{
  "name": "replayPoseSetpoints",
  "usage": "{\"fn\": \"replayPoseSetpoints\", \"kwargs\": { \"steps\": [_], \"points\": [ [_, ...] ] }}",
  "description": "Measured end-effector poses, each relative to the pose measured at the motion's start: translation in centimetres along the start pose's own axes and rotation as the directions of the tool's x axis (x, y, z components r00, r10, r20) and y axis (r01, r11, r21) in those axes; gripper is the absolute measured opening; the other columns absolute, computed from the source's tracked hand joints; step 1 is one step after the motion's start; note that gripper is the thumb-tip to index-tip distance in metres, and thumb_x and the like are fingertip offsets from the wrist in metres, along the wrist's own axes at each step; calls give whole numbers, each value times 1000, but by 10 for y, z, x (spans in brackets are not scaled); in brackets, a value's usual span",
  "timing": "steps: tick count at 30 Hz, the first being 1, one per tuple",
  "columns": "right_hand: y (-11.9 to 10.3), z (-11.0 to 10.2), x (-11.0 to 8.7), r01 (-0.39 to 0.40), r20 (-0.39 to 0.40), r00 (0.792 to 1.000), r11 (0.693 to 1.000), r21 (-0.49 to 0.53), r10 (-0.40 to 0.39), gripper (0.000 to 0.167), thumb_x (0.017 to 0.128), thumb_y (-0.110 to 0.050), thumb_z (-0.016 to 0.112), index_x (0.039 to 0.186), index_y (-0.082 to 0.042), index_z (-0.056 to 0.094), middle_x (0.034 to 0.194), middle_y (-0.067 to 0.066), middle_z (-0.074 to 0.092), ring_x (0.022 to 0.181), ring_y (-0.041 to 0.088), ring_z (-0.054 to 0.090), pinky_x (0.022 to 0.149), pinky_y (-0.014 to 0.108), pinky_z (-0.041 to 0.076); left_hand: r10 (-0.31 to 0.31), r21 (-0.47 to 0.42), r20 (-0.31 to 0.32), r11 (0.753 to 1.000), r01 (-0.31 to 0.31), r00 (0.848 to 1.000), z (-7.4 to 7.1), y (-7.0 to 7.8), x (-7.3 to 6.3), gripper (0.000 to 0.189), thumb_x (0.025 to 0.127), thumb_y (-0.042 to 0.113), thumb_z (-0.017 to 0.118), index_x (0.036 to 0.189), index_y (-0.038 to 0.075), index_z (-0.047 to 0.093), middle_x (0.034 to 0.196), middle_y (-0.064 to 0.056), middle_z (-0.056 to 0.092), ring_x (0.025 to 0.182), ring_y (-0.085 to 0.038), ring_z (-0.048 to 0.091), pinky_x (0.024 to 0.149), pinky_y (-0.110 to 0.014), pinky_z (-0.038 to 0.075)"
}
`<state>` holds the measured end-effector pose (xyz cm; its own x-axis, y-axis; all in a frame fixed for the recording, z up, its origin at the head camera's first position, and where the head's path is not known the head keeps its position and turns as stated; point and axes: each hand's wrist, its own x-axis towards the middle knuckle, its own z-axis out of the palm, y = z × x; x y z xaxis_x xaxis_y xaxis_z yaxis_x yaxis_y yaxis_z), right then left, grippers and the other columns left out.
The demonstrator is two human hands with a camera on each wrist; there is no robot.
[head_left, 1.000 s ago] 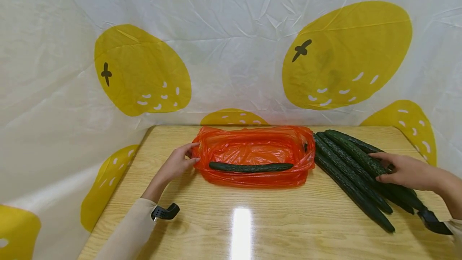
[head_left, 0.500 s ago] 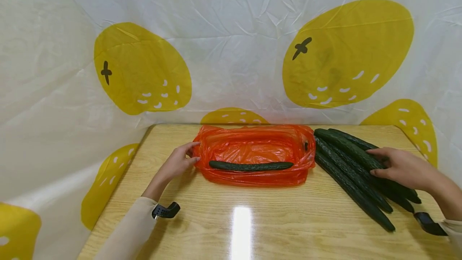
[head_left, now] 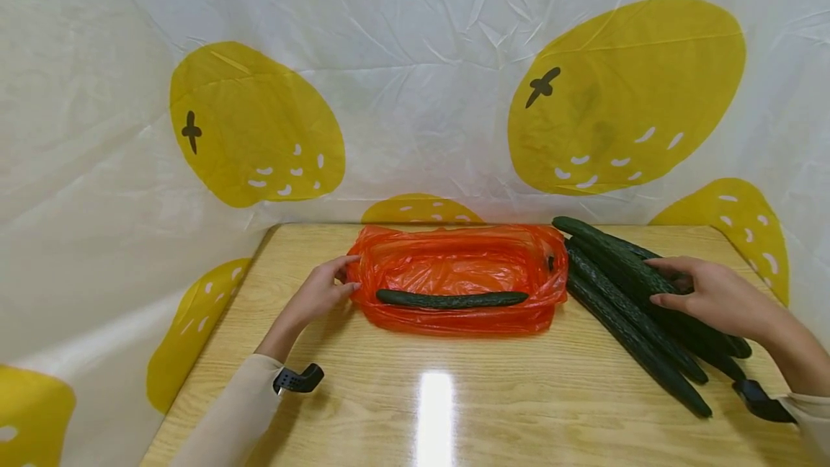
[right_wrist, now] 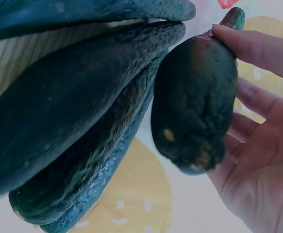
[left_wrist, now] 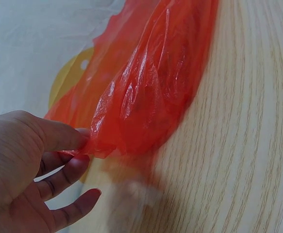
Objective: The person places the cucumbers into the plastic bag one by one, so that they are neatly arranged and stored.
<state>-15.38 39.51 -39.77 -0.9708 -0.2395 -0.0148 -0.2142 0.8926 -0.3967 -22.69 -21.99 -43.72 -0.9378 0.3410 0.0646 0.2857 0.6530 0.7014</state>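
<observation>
A red plastic bag (head_left: 454, 322) lies with its mouth spread wide, a single cucumber (head_left: 452, 300) lying along the near side of it. At the bag's left end, my left hand (head_left: 318, 290) pinches the film between thumb and fingers; the left wrist view shows the gathered edge (left_wrist: 100, 151) in that pinch. Over on the right, my right hand (head_left: 716, 301) grips a long dark green cucumber (head_left: 606, 245) from above. The right wrist view shows the blunt end of this cucumber (right_wrist: 192, 111), raised beside several others, thumb and fingers on either side of it.
Several more cucumbers (head_left: 638, 341) lie fanned out on the wooden table (head_left: 363, 402), their far ends close to the bag's right side. A white cloth (head_left: 428, 121) printed with yellow fruit hangs behind the table and along its left side.
My right hand has moved left and slightly away from me, and the cucumber in its grip has shifted the same way, its far end now beyond the pile. The left hand stays put.
</observation>
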Motion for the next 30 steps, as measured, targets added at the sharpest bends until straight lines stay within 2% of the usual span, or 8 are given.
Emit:
{"fn": "replayPoseSetpoints", "kwargs": {
  "steps": [3,7,9,13,17,30],
  "points": [
    [-5,1,0,0,-22,1000,1000,11,0,71,92,-37,76,144,5,51,132,37,57,99,42,66,67,44,53,-6,-5,3,1000,6,1000,0,0,0,55,93,3,70,145,1,52,97,-8,66,91,-22,61,73,-30,48],
    [-12,2,-1,7,-48,999,999,49,-5,69,93,-36,75,145,3,52,134,37,56,106,52,63,74,57,54,-7,-10,9,1000,7,1000,0,0,0,55,93,3,70,145,1,52,97,-8,66,92,-22,60,73,-30,48],
    [-15,3,-1,14,-69,998,998,60,-10,67,93,-35,75,145,1,53,134,37,56,108,53,62,75,58,54,-7,-13,11,1000,7,1000,0,0,0,55,93,3,70,145,1,52,97,-9,66,92,-22,60,72,-30,48],
    [-23,3,-1,35,-121,992,997,67,-27,64,92,-34,77,143,-3,56,134,34,58,108,50,63,71,43,55,-6,-13,10,1000,6,1000,0,0,0,55,94,3,70,145,1,52,97,-8,66,92,-22,61,72,-30,48],
    [-31,3,1,59,-162,986,996,63,-48,61,91,-35,77,142,-6,59,133,30,60,106,46,64,64,28,49,-5,-16,8,1000,6,1000,0,0,0,55,93,2,70,145,1,52,97,-8,65,92,-22,60,73,-30,48],
    [-61,2,15,113,-197,975,992,59,-99,57,89,-33,79,139,-11,63,128,26,65,104,40,66,61,28,46,-13,-10,4,1000,13,1000,0,2,1,54,93,3,70,145,2,53,98,-9,65,92,-22,60,72,-30,48]
  ]
}}
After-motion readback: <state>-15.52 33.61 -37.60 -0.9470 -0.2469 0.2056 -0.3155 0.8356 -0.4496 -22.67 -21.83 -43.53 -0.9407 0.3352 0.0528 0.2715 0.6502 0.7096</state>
